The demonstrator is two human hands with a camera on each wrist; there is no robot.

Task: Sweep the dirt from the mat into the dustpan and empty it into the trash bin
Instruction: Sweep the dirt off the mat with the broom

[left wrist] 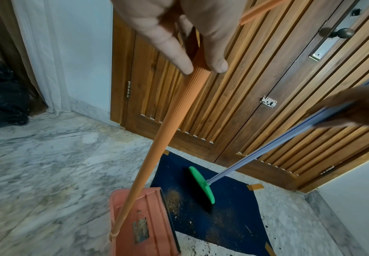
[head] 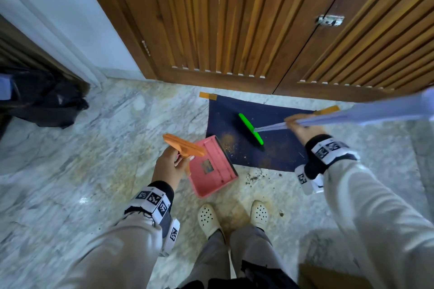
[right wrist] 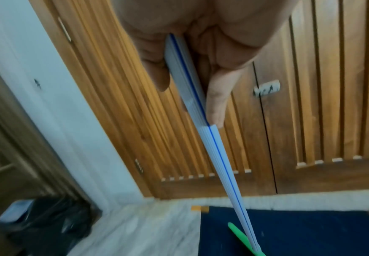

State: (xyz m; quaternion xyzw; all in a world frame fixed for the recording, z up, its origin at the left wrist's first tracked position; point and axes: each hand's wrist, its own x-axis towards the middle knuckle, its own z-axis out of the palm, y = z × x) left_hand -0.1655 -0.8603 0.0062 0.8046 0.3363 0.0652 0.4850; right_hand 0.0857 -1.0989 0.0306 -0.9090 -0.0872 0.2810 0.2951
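A home entryway: slatted wooden double doors [head: 258,19] with a latch [head: 330,20], above a marble floor [head: 94,148].

Head camera looks steeply down past both arms at the mat [head: 256,141] and door [head: 258,19]. Each wrist camera peers along its pole, close to the fingers; all three catch mat and door.

Floor [head: 98,143]: grey-white veined marble, yellowed stains in patches — loose dark specks [head: 254,177] near the feet. Rear: slatted double doors [head: 234,19] of brown wood, a metal latch [head: 330,20] at their meeting edge, a hinge [head: 145,48] at left. Left: pale blue wall [head: 77,19] — white curtain [left wrist: 47,69] in the corner.
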